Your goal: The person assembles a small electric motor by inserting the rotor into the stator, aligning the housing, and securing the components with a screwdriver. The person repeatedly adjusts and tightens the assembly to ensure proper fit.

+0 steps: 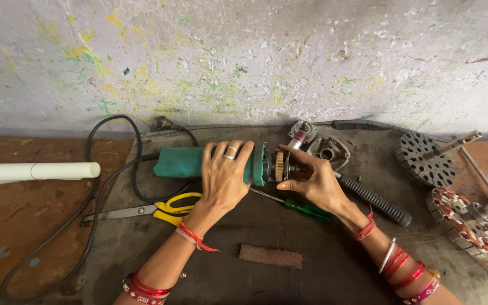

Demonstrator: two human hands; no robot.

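A teal power tool body (179, 162) lies on its side on a dark mat (289, 282), with its black cord (94, 192) looping off to the left. My left hand (224, 178) lies over the tool's front half and grips it. My right hand (310, 179) holds the exposed end of the tool, fingers around a brown toothed ring (279, 166) on the shaft. Just past my right fingers sits a small grey metal housing (330, 151) and a red-topped gear head part (301, 134).
Yellow-handled scissors (159, 208) and a green-handled screwdriver (303, 209) lie near my wrists. A black ribbed side handle (377, 200), a brown rectangular pad (270, 256), two round motor parts (425, 157) (467, 220) at right, and a white tube (38, 171) at left. A paint-flecked wall stands behind.
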